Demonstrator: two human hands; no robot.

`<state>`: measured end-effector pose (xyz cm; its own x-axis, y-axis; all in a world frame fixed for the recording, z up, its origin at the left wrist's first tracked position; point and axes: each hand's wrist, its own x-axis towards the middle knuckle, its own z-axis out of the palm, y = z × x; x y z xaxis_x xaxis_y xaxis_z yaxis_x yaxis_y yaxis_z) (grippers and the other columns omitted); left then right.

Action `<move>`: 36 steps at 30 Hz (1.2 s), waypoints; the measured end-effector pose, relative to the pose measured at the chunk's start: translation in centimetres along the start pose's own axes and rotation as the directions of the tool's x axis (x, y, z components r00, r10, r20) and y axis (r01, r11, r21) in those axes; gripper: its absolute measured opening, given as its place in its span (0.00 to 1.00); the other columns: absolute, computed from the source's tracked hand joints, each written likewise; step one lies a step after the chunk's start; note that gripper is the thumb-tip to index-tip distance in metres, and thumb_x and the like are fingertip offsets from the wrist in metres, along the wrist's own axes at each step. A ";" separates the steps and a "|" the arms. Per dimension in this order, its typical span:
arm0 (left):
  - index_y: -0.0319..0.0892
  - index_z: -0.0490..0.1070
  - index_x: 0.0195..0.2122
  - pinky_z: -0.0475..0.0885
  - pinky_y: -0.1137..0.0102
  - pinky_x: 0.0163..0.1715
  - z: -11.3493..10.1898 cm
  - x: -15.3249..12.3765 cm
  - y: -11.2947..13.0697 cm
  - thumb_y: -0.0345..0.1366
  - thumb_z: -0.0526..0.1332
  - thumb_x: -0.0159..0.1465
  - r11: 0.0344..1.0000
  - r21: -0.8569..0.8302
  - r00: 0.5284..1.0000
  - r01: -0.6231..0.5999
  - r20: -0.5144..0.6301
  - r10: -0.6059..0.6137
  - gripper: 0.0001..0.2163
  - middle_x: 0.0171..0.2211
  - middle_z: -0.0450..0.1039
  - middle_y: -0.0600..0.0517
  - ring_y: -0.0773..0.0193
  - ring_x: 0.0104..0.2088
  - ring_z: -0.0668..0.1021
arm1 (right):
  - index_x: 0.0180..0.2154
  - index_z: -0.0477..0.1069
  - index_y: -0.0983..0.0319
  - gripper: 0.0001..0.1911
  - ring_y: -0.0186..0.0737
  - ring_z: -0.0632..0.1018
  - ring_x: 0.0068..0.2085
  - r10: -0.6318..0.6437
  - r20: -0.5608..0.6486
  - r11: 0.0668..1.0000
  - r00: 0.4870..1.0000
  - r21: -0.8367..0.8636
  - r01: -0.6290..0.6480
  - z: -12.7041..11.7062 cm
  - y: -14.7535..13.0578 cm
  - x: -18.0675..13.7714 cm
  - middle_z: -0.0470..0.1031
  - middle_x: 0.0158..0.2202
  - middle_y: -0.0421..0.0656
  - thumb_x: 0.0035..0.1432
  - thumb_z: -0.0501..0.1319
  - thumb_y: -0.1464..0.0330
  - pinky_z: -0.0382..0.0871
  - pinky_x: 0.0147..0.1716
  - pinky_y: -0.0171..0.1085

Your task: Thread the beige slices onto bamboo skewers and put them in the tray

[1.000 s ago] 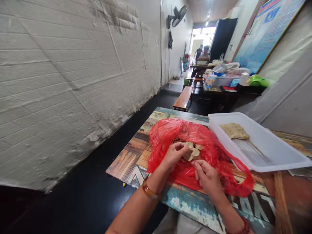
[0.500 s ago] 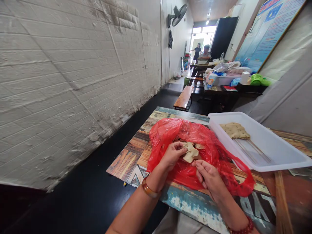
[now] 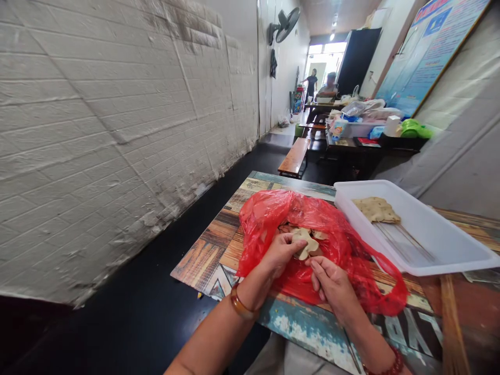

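A red plastic bag [image 3: 344, 245] lies open on the patterned table [image 3: 211, 255], with several thin beige pieces inside. My left hand [image 3: 279, 252] pinches one beige piece [image 3: 304, 242] at the bag's mouth. Just below it, my right hand [image 3: 332, 284] has its fingers drawn together against the same piece; what it grips is hidden, though a thin skewer runs back along my right forearm. To the right stands a white plastic tray [image 3: 449, 250] holding skewers [image 3: 402, 240] threaded with a flat beige piece [image 3: 375, 209].
A white brick wall runs along the left above a dark floor. Wooden sticks [image 3: 449, 323] lie at the table's right edge. Further back stand a bench [image 3: 294, 156] and a cluttered table [image 3: 363, 130]. Two people are at the far doorway.
The beige piece has turned slightly between my fingers, and both hands have shifted a little within the bag's mouth. A person at the far doorway has moved.
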<state>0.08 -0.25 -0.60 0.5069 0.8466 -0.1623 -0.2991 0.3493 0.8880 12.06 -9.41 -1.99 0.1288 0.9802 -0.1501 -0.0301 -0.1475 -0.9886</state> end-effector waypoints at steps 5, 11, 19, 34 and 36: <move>0.34 0.77 0.30 0.63 0.75 0.26 -0.1 0.2 -0.1 0.46 0.71 0.43 0.998 -0.021 0.990 -0.060 -0.128 0.056 0.20 0.26 0.76 0.48 0.69 0.23 0.72 | 0.38 0.67 0.62 0.20 0.28 0.62 0.13 -0.078 0.009 0.983 0.997 -0.166 0.078 0.1 0.3 0.0 0.63 0.16 0.32 0.58 0.54 0.52 0.53 0.14 0.29; 0.37 0.77 0.37 0.67 0.73 0.31 0.0 0.1 0.5 0.44 0.72 0.44 0.988 -0.144 0.995 -0.064 -0.091 0.051 0.21 0.33 0.77 0.47 0.66 0.28 0.75 | 0.35 0.70 0.62 0.20 0.31 0.63 0.14 -0.210 -0.033 0.913 0.977 -0.364 0.183 0.1 0.2 -0.3 0.62 0.14 0.33 0.59 0.51 0.52 0.56 0.15 0.31; 0.33 0.77 0.36 0.66 0.73 0.27 0.0 0.0 0.9 0.49 0.68 0.48 0.989 -0.112 0.994 -0.100 -0.056 0.095 0.23 0.29 0.76 0.45 0.67 0.24 0.74 | 0.32 0.69 0.60 0.20 0.32 0.63 0.14 -0.202 0.004 0.909 0.979 -0.371 0.189 0.3 0.2 -0.3 0.63 0.13 0.34 0.60 0.51 0.52 0.58 0.17 0.32; 0.34 0.76 0.34 0.67 0.72 0.27 0.3 0.3 0.1 0.49 0.69 0.46 0.985 -0.155 0.997 -0.070 -0.052 0.063 0.22 0.26 0.76 0.46 0.66 0.24 0.74 | 0.31 0.68 0.60 0.20 0.33 0.65 0.15 -0.248 -0.037 0.878 0.968 -0.432 0.208 0.3 0.7 0.1 0.62 0.14 0.34 0.61 0.50 0.52 0.58 0.18 0.33; 0.34 0.76 0.33 0.67 0.72 0.27 0.4 0.2 0.1 0.48 0.69 0.46 0.986 -0.149 0.997 -0.067 -0.059 0.059 0.22 0.26 0.76 0.46 0.66 0.24 0.74 | 0.31 0.68 0.60 0.20 0.33 0.64 0.14 -0.244 -0.036 0.880 0.969 -0.428 0.206 0.3 0.7 0.2 0.62 0.14 0.33 0.61 0.49 0.53 0.58 0.18 0.33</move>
<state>0.50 -0.21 -0.39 0.4400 0.8878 -0.1347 -0.4500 0.3478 0.8225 11.73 -9.32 -2.72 0.1680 0.9812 0.0954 0.4244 0.0153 -0.9054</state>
